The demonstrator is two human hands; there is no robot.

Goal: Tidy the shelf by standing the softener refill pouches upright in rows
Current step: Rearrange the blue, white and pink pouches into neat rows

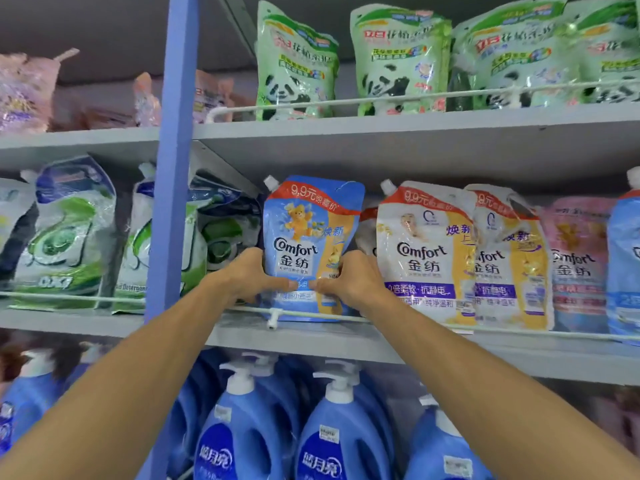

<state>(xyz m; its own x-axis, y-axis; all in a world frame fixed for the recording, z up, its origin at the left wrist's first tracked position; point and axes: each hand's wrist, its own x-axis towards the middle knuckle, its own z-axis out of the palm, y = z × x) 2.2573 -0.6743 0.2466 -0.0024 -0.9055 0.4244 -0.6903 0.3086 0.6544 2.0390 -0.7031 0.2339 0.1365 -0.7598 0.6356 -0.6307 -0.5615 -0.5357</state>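
Note:
A blue Comfort softener pouch (pixel 308 233) stands upright at the left end of the middle shelf (pixel 311 336), behind a thin white rail (pixel 249 310). My left hand (pixel 251 275) grips its lower left side and my right hand (pixel 349 282) grips its lower right side, thumbs meeting on the front. To its right stand two white-and-yellow Comfort pouches (pixel 426 251) (pixel 509 261), then a pink one (pixel 578 258) and another blue one (pixel 623 265) at the frame edge. A further pouch behind the held one is mostly hidden.
A blue upright post (pixel 173 150) divides the shelving. Left of it stand green-and-white detergent pouches (pixel 69 233). Green panda pouches (pixel 298 64) fill the shelf above. Blue pump bottles (pixel 239 431) stand on the shelf below.

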